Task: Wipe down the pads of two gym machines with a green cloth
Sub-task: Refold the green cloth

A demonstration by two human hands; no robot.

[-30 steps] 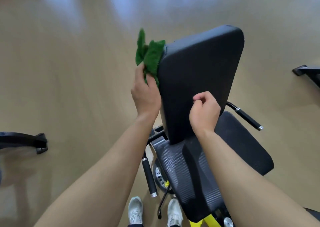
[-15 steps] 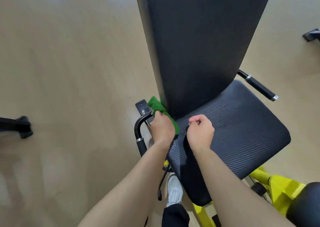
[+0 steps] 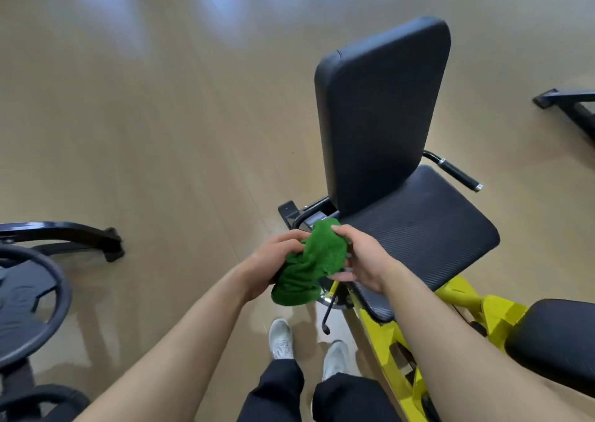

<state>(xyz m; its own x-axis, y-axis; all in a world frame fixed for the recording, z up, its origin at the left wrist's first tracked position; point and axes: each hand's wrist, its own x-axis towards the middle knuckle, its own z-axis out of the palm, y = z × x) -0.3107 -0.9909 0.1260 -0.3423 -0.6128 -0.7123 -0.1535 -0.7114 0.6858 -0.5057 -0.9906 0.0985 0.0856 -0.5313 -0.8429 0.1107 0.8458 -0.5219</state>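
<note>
Two black pads dominate beyond the hands: an upright back pad (image 3: 380,112) rising above them and a ribbed seat pad (image 3: 418,228) just to their right, both on a yellow frame (image 3: 386,331). Another dark pad (image 3: 553,341) sits far right, and a black weight plate (image 3: 29,302) lies well off to the left on the wooden floor (image 3: 145,115). Between both hands hangs the bunched green cloth (image 3: 309,264); the left hand (image 3: 273,260) grips its left side with curled fingers, while the right hand (image 3: 360,260) pinches its upper edge.
</note>
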